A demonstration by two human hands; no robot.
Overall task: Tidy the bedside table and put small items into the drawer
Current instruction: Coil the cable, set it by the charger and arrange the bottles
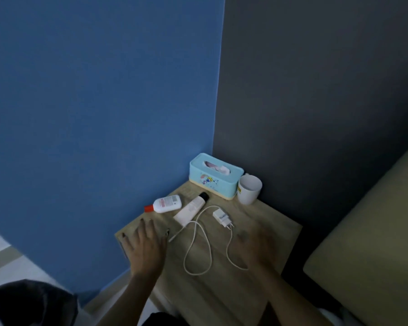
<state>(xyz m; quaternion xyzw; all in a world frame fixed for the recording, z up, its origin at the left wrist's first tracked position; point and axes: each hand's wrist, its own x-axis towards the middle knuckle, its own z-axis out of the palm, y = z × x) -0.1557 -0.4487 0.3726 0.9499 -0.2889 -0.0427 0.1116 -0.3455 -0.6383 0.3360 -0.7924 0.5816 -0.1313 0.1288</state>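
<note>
bedside table (264, 231), wooden top, set in the wall corner. both hands over its near half, palms down, fingers spread, neither holding anything.

left hand (146, 249) near the left front edge. a thin pen (176, 236) lies just beside its fingertips, long axis running diagonally away toward the white tube (190, 208). the tube lies on a like diagonal, black cap at the far end. the white bottle (166, 204) with red cap lies on its side beyond the left hand, cap pointing left.

right hand (257, 249) blurred, over the right loop of the charger cable (198, 250); the plug (223, 217) sits just beyond its fingers.

tissue box (214, 176) and white mug (249, 189) at the back corner, touching or nearly so.

no drawer in view. judgement: nothing stowed yet; the pen is the left hand's nearest pick, the charger the right's.
</note>
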